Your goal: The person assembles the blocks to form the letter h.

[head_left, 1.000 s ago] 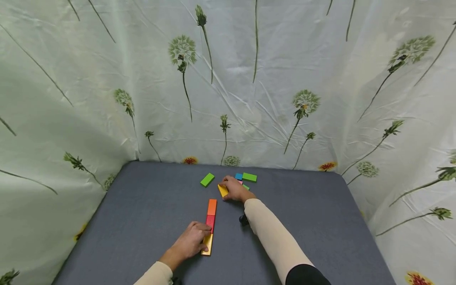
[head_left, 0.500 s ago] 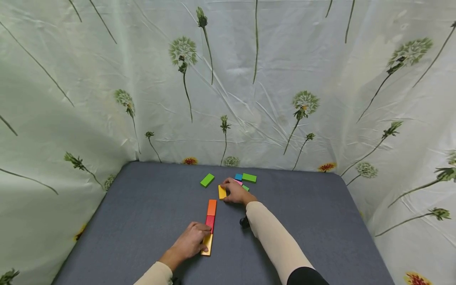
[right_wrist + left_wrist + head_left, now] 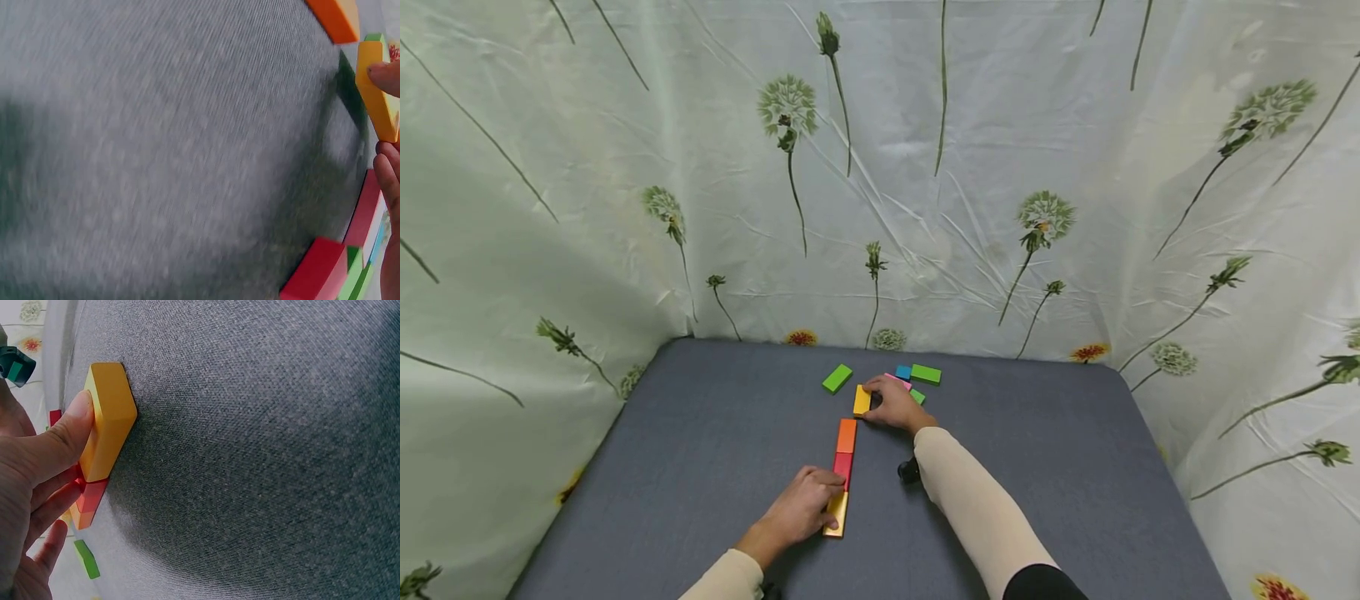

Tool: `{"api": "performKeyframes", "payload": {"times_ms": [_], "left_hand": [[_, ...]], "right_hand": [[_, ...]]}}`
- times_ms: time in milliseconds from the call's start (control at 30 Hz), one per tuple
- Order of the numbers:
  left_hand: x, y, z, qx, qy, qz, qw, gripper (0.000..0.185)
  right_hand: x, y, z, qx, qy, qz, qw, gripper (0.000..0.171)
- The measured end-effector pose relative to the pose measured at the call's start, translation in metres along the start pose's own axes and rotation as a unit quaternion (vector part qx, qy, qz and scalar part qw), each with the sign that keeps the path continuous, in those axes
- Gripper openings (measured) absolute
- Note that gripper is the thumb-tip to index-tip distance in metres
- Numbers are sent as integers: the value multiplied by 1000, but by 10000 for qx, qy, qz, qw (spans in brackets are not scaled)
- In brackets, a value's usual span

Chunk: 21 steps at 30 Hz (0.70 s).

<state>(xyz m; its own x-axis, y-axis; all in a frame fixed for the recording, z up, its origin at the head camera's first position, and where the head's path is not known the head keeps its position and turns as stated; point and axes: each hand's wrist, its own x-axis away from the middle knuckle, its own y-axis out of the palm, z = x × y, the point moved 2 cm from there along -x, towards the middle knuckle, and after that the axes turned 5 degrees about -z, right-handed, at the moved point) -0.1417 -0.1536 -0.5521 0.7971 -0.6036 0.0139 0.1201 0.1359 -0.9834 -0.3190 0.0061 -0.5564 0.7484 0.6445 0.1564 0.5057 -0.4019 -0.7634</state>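
Note:
In the head view, three blocks lie end to end in a line: an orange block (image 3: 847, 436) at the far end, a red block (image 3: 842, 467) in the middle, and a golden-yellow block (image 3: 837, 521) nearest. My left hand (image 3: 801, 507) rests on the line. Its thumb presses the golden-yellow block (image 3: 109, 419), and its extended fingers lie by the red one. My right hand (image 3: 897, 406) pinches another yellow block (image 3: 862, 401) by its ends, just beyond the orange block. In the right wrist view this yellow block (image 3: 374, 94) appears tilted slightly above the cloth.
A lone green block (image 3: 837, 378) lies at the back. Right of it, a cluster holds a green block (image 3: 926, 374), a blue block (image 3: 903, 372) and others partly hidden by my right hand. A red block (image 3: 315, 269) shows below that hand. Grey cloth (image 3: 1037, 467) covers the table.
My right hand has shifted slightly left with the yellow block and turned it to line up more closely with the row. The left hand has stayed in place.

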Motion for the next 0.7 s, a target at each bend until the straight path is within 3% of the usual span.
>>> {"api": "performKeyframes", "payload": {"times_ms": [300,700], "left_hand": [[1,1,-2,-95,87,122,9998,43],[1,1,-1,23,25,15,10000,42]], "right_hand": [[-7,6,-12,-7,-12,-46,10000,46],[-4,9,-20,-141,135,-115,9997,42]]}}
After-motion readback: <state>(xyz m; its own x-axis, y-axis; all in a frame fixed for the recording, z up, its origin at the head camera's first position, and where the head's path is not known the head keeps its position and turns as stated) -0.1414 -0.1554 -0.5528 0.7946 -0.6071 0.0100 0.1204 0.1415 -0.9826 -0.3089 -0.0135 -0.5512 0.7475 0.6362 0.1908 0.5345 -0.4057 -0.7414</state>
